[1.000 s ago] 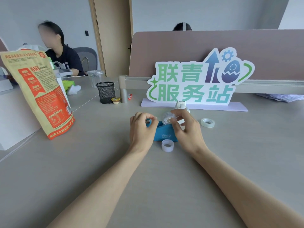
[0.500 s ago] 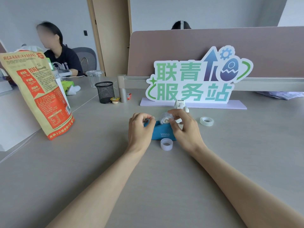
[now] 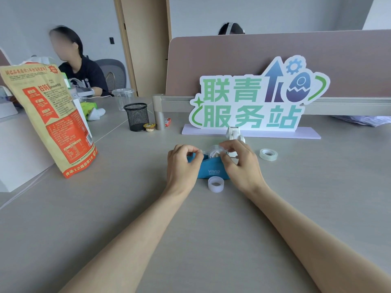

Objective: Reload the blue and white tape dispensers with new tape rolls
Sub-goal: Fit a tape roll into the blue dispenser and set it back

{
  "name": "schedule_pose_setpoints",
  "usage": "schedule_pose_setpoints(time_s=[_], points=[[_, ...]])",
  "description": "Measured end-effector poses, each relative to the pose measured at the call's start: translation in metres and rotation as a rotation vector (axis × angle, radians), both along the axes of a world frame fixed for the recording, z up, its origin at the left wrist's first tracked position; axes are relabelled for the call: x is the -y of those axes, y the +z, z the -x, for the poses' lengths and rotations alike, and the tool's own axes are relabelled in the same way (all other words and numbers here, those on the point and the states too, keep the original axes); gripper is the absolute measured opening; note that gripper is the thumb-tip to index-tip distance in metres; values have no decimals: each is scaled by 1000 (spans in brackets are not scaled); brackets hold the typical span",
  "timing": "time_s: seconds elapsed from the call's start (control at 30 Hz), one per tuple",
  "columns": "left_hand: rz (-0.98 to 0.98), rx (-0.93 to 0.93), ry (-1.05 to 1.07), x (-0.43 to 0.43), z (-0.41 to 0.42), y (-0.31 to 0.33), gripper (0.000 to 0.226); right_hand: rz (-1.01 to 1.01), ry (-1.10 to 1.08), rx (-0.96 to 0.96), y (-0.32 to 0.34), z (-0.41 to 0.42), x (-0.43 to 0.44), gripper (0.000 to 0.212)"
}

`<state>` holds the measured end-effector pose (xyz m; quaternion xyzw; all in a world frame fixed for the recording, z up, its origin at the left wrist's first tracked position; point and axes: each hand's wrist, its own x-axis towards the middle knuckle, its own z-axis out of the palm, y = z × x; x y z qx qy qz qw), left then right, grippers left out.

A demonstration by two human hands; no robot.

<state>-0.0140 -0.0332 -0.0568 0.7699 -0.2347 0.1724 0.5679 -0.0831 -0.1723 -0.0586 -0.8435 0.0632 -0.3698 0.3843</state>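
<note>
Blue tape dispenser [image 3: 211, 170] sits mid-tabletop, toward the far edge; right hand [image 3: 242, 166] grips its new roll [image 3: 214, 152], left hand [image 3: 182, 164] pinches the tape end [image 3: 202, 153] (apparently). Pull it taut, straight over the cutter.

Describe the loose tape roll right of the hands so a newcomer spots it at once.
Find the big green-lettered sign on the grey desk. In front of its base, just right of the right hand, a tape roll lies flat. Unlike the taller, milky roll before the blue dispenser, it is low, wide and greenish-clear, with nothing touching it.
</note>
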Motion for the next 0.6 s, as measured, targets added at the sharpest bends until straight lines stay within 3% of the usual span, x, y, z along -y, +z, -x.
schedule_pose_setpoints(time_s=[0.2, 0.6], points=[[-45, 35, 13, -1, 1, -1, 10, -44, 31, 27, 5, 7, -5, 26], [-31, 25, 14, 0, 2, 1, 10, 26, 15, 49, 5, 11, -11, 26]])
